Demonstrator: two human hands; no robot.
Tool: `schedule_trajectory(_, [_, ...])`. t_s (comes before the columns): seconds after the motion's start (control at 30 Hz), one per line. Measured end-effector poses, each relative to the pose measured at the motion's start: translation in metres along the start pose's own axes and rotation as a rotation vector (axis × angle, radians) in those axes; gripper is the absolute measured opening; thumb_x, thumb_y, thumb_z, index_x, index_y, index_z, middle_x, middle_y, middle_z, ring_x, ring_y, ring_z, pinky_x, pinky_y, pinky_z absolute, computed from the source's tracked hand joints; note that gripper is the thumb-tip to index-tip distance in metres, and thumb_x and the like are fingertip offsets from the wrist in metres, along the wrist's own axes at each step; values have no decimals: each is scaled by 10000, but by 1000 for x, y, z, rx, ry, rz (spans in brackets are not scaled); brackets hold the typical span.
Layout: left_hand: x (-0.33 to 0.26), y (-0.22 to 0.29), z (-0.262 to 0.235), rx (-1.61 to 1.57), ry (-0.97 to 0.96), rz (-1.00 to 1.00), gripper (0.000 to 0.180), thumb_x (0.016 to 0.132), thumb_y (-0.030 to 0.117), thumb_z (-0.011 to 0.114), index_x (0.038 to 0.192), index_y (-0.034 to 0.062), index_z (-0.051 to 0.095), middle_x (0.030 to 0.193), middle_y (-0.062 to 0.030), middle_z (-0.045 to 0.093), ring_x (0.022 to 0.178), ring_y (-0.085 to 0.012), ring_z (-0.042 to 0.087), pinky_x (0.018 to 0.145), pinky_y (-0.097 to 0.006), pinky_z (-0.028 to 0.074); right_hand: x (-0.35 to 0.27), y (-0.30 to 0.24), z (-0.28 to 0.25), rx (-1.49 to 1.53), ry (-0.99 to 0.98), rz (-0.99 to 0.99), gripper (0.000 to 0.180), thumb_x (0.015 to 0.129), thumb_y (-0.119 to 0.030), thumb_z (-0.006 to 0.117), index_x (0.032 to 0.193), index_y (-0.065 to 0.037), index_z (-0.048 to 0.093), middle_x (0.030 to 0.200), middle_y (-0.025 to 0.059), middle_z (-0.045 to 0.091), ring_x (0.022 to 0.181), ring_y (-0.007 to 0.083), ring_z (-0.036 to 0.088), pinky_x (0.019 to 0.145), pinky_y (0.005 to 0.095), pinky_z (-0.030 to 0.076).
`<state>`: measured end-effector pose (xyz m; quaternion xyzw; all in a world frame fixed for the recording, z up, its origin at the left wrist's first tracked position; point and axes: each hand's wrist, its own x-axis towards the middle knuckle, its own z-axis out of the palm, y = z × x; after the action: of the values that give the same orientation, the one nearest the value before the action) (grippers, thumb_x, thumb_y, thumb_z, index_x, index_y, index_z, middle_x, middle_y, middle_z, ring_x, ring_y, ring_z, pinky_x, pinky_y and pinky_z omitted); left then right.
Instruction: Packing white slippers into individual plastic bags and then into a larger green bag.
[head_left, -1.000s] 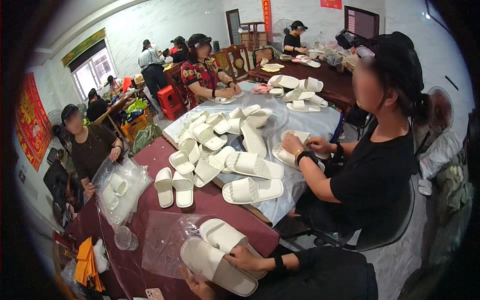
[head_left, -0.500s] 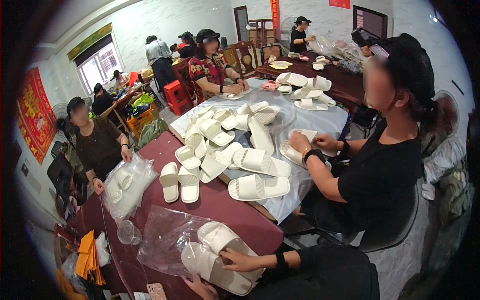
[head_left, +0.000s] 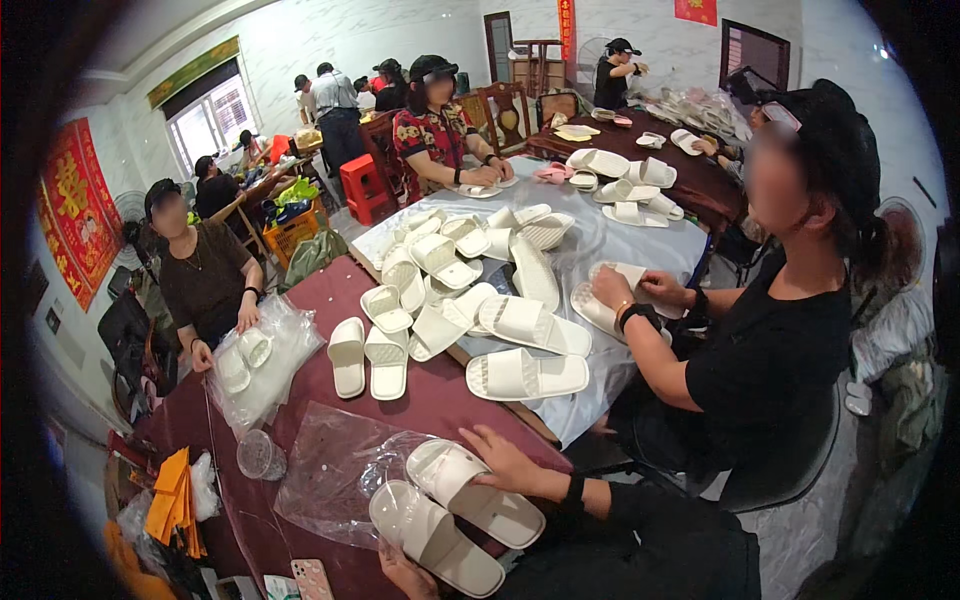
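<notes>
Two cream slippers lie side by side on the dark red table at the bottom of the view, a left slipper (head_left: pixel 436 540) and a right slipper (head_left: pixel 475 492). My left hand (head_left: pixel 405 574) grips the near left side of the left slipper; part of this hand is cut off by the lower edge. My right hand (head_left: pixel 508 462), with a black band at the wrist, rests at the strap of the right slipper, its fingers stretched out and apart. A clear plastic bag (head_left: pixel 335 485) lies flat by the slippers' toes; whether the toes are inside it I cannot tell.
A pile of cream slippers (head_left: pixel 440 258) covers the table's middle. To the left stand a clear plastic cup (head_left: pixel 260 455) and a phone (head_left: pixel 312 578). A co-worker (head_left: pixel 770 330) at right handles slippers; another (head_left: pixel 210 270) at left holds bagged slippers (head_left: pixel 255 350).
My right hand has moved from the left slipper's strap over to the right slipper, and its fingers have spread. The two slippers lie slightly farther apart. My left hand stays at the left slipper.
</notes>
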<state>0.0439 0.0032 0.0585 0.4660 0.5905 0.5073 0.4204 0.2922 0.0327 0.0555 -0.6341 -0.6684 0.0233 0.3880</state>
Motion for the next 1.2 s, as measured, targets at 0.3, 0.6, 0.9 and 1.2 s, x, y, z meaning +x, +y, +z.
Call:
schedule_trajectory(0.3, [-5,13,6,-156,30,-181,415,879,178,487,1172,-115,462,1141,-179,526,1028,-251,482,910,-327,363,-11,24,28,226,-322,-81,627,734,-193,648,1272,-1,390,1185,196,489,1063,342,485,905,405,389])
schedule_trajectory(0.6, [2,3,6,-216,-43,-201,429,888,175,490,1225,-82,428,1153,-164,519,1031,-238,484,902,-317,373,7,19,30,326,-284,73,779,759,-398,626,1354,-65,249,1302,219,348,1180,359,385,962,407,342])
schedule_trajectory(0.9, [1,12,4,-171,-113,-181,421,890,175,503,1221,-76,433,1145,-156,527,1017,-210,496,905,-309,367,34,-20,26,11,-446,212,779,721,-346,626,1368,-147,240,1270,203,398,1098,356,462,885,435,416])
schedule_trajectory(1.2, [2,-4,3,-200,-87,-176,473,869,193,546,1233,-82,422,1214,-176,496,1110,-233,458,957,-313,329,24,24,42,45,-200,123,254,819,-206,519,1037,-94,587,939,84,598,863,290,568,735,394,461])
